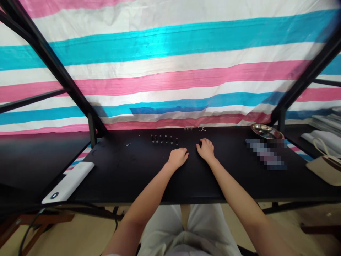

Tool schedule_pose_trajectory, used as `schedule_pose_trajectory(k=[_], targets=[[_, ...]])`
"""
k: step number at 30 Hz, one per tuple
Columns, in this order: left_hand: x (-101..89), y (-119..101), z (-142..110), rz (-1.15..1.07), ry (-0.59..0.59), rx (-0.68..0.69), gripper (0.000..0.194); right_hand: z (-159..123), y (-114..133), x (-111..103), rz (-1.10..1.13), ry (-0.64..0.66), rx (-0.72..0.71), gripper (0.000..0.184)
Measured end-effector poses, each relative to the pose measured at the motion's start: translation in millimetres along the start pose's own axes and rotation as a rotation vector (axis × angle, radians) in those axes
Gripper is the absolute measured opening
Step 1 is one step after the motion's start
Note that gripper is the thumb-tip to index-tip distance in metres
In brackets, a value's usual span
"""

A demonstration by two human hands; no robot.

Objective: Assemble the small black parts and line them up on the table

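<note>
My left hand rests on the black table near its middle, fingers curled in; whatever may be under them is hidden. To its right, my right hand lies on the table with bent fingers, the thumb apart from the index finger. The gap between them looks dark, and no object can be told there from the tabletop. Just beyond my left hand, several small black cylinders with pale ends stand in a slanting row. A row of tiny metal pieces lies at the back edge, beside thin white strings.
A white oblong device lies at the left edge. At the back right sits a shiny metal dish, with a blurred-out flat item before it. Black frame posts rise on both sides, and a striped sheet hangs behind.
</note>
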State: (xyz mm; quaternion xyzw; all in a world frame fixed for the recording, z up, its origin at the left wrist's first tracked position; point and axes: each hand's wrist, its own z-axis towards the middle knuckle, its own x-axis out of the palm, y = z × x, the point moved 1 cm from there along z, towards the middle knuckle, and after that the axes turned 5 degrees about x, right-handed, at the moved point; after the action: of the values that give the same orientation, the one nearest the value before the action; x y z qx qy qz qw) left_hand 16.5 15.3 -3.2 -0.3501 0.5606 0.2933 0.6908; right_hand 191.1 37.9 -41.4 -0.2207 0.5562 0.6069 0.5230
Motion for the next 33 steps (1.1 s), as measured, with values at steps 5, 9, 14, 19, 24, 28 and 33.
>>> schedule_pose_trajectory(k=[5,9,14,19,24,28,33], targets=[[1.4,-15,-4,0.024,-0.089,0.193,0.030,-2,3,2,-0.122,0.108,0.013,0.049],[3.4,-16,-4,0.004,-0.101,0.284,0.033,-2,4,2,-0.162,0.193,0.009,0.053],[10.1,-13,-2,-0.064,-0.111,0.321,0.038,-1,2,2,-0.164,0.228,-0.001,0.054],[13.4,-6,-5,-0.106,-0.034,0.356,0.047,-1,3,-1,-0.156,0.229,-0.009,0.053],[14.5,-1,-11,-0.123,0.060,0.348,0.053,0,5,-3,-0.153,0.246,-0.008,0.053],[13.2,0,-12,-0.158,0.087,0.332,0.054,0,4,-3,-0.156,0.256,-0.014,0.053],[5.1,-1,-14,-0.233,0.122,0.300,0.051,1,3,-3,-0.140,0.267,-0.026,0.053]])
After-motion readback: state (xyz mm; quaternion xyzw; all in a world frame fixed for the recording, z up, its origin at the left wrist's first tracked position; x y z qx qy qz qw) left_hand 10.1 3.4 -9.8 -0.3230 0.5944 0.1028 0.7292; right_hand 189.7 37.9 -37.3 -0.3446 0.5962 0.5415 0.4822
